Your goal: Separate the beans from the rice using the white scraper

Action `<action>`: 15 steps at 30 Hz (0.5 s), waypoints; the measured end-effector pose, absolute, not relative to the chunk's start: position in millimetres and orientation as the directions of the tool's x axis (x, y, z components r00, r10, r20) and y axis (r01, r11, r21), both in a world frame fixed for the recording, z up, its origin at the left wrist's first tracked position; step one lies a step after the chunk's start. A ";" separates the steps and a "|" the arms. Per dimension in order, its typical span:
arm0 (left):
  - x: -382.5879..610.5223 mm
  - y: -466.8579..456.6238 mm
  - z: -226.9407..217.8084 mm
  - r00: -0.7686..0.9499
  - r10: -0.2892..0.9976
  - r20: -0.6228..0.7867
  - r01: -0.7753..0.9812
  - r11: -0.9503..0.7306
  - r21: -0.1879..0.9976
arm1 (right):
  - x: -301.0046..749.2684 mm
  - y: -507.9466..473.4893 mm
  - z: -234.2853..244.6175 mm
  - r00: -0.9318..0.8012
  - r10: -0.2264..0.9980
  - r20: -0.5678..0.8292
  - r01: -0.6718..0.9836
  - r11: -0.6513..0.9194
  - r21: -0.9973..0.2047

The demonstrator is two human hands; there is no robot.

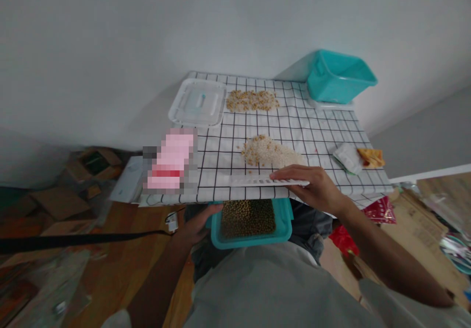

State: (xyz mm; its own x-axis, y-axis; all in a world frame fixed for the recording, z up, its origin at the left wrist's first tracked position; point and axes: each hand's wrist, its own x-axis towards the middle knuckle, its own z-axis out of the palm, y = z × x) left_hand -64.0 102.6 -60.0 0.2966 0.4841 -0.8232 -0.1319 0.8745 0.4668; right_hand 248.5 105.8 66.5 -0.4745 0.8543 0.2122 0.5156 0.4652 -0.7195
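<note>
My left hand (200, 222) grips the left side of a teal tray (283, 232) filled with brown beans (248, 217), held just below the table's near edge. My right hand (312, 185) is closed on a flat white slotted scraper (257, 181) that lies along the front edge of the checked tablecloth (294, 126). Right behind the scraper sits a pile of white rice mixed with beans (270, 152). A second mixed pile (252, 100) lies farther back.
A clear plastic lid (197, 103) lies at the back left, a teal basin (338, 77) at the back right corner on a white lid. A crumpled packet and an orange wrapper (371, 157) sit at the right edge. Cardboard boxes (88, 168) clutter the floor at left.
</note>
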 end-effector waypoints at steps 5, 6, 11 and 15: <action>-62.0 104.9 -52.3 0.338 0.528 -0.779 -0.158 0.848 0.506 | 251.1 89.2 67.7 -0.489 0.852 0.188 0.515 0.456 -0.726; -61.1 105.6 -51.9 0.346 0.530 -0.774 -0.161 0.846 0.508 | 251.3 85.6 68.1 -0.492 0.852 0.181 0.515 0.452 -0.728; -57.4 108.2 -55.3 0.364 0.508 -0.781 -0.148 0.859 0.490 | 252.1 70.9 71.1 -0.536 0.828 0.163 0.483 0.460 -0.745; -58.2 107.1 -50.6 0.328 0.510 -0.796 -0.142 0.859 0.492 | 254.6 61.6 76.3 -0.585 0.798 0.148 0.448 0.470 -0.761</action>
